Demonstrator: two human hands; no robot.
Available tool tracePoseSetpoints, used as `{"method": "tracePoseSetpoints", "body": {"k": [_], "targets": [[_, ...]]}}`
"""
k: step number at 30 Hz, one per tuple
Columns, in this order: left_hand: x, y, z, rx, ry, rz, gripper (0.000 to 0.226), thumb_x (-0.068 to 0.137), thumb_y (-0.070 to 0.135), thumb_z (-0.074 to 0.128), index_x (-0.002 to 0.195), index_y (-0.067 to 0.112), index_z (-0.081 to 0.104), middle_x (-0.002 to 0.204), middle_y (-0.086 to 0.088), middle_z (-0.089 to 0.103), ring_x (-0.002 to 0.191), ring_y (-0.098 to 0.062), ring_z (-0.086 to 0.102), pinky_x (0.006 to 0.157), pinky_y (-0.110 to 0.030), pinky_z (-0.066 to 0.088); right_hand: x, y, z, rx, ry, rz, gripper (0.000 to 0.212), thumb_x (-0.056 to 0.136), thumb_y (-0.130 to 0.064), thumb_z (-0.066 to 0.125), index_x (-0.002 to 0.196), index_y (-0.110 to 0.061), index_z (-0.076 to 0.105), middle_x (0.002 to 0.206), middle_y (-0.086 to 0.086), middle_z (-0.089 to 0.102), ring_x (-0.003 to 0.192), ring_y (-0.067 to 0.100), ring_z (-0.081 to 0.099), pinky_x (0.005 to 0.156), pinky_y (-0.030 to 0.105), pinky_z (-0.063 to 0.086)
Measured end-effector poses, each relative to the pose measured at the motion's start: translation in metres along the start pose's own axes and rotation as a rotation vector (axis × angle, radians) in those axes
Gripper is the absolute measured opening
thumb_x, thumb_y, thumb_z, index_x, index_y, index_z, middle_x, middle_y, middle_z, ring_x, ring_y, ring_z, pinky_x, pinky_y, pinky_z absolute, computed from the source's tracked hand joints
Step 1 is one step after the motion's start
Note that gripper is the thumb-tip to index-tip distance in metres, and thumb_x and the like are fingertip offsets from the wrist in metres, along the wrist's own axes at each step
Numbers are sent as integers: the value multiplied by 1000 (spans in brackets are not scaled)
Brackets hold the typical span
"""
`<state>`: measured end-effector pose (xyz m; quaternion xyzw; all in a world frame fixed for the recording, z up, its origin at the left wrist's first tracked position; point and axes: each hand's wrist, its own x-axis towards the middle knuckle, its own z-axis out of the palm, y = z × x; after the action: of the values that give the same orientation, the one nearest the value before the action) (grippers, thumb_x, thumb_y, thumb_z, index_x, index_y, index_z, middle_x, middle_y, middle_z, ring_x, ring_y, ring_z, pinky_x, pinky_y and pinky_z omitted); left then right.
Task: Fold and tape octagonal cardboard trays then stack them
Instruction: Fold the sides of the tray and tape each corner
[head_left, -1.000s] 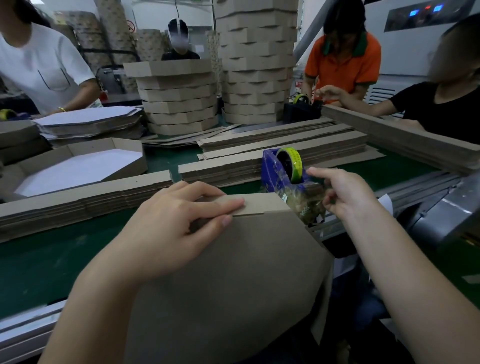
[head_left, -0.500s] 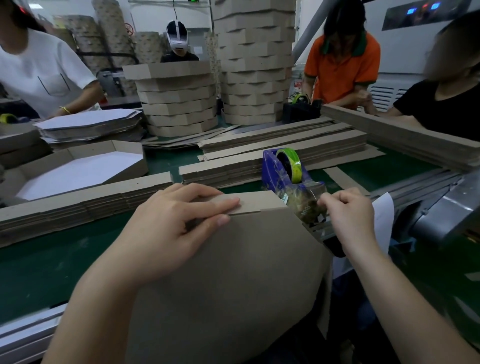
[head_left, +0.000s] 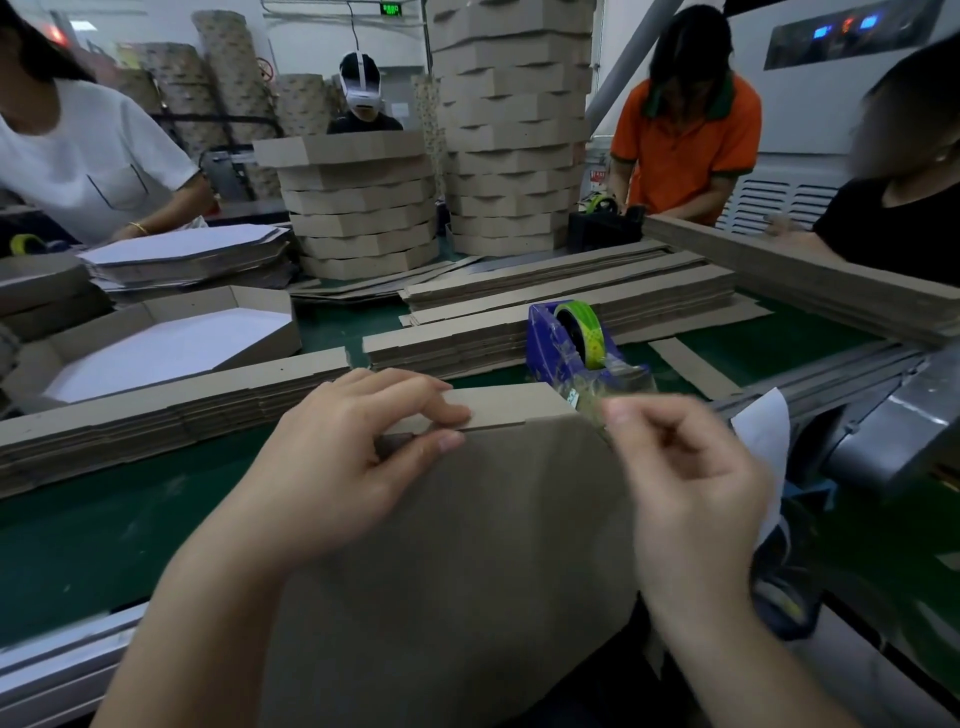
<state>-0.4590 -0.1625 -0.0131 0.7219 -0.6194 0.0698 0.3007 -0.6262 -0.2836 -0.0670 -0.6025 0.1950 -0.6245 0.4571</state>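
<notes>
Cardboard tray (head_left: 467, 545) in left hand (head_left: 332, 467) grip, right hand (head_left: 685, 467) pinching tape (head_left: 592, 400), far tray (head_left: 254, 358) holding white sheet (head_left: 166, 353).

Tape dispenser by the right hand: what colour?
Blue-purple tape dispenser, yellow-green roll; head view.

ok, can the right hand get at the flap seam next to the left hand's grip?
Probably yes. The right hand, pinching what looks like tape, hovers by the top corner of the tray; the seam right of the left hand lies bare, and the dispenser sits behind.
</notes>
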Motion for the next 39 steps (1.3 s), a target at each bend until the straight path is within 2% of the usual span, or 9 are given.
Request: {"method": "tracePoseSetpoints", "body": {"k": [3, 6, 8, 19, 25, 29, 33, 36, 39], "targets": [[0, -1, 0, -6, 7, -2, 22, 83, 44, 55, 94, 32, 69, 114, 17, 64, 110, -11, 57, 91, -43, 46, -24, -16, 24, 195, -171, 289, 11, 74, -28, 78, 72, -18, 76, 45, -6, 52, 39, 1, 42, 40, 12, 31], [-1, 0, -1, -20, -16, 32, 31, 85, 50, 51, 97, 29, 70, 115, 15, 64, 113, -9, 56, 94, -43, 45, -28, -14, 38, 338, -186, 617, 12, 76, -21, 77, 70, -10, 76, 40, -1, 42, 30, 6, 30, 32, 14, 22], [-3, 0, -3, -42, -32, 43, 39, 84, 51, 45, 100, 27, 71, 117, 15, 63, 114, -10, 55, 95, -43, 44, -27, -15, 42, 343, -165, 703, 14, 80, -18, 72, 71, -8, 75, 41, 1, 42, 29, 8, 29, 31, 14, 20], [-8, 0, -1, -134, -17, 48, 25, 82, 50, 48, 97, 34, 60, 119, 17, 61, 113, -15, 56, 92, -48, 45, -31, -19, 48, 379, -67, 803, 26, 83, -23, 73, 63, -7, 71, 41, 0, 41, 30, 7, 29, 31, 15, 20], [-5, 3, -5, -30, -127, 93, 35, 90, 47, 39, 119, 52, 59, 125, 18, 57, 116, -15, 52, 96, -46, 42, -29, -17, 41, 330, -151, 785, 29, 83, -32, 71, 68, -8, 72, 39, 0, 37, 30, 9, 27, 33, 16, 22], [-2, 9, -11, -77, -137, -6, 37, 82, 61, 35, 111, 63, 58, 123, 25, 58, 119, -2, 49, 100, -43, 40, -29, -16, 36, 298, -215, 782, 28, 83, -36, 70, 66, -14, 76, 41, 2, 46, 31, 9, 33, 33, 18, 26], [3, 20, -2, 17, 5, -87, 43, 80, 68, 42, 85, 36, 70, 91, 11, 68, 93, -10, 62, 79, -41, 50, -30, -16, 33, 345, -276, 788, 26, 87, -28, 65, 65, -18, 77, 43, 7, 51, 29, 10, 35, 32, 17, 24], [4, 27, 7, 117, 103, -120, 35, 75, 68, 55, 75, 36, 68, 87, 11, 68, 85, -11, 62, 69, -38, 51, -26, -15, 30, 299, -322, 778, 28, 89, -25, 57, 73, -15, 78, 45, 10, 53, 29, 11, 33, 33, 16, 23], [4, 25, 9, 87, 114, -122, 42, 71, 74, 50, 74, 36, 68, 87, 13, 68, 84, -9, 62, 68, -38, 51, -20, -16, 26, 253, -377, 756, 29, 89, -21, 53, 76, -17, 79, 45, 11, 54, 31, 12, 30, 32, 17, 23]]}}
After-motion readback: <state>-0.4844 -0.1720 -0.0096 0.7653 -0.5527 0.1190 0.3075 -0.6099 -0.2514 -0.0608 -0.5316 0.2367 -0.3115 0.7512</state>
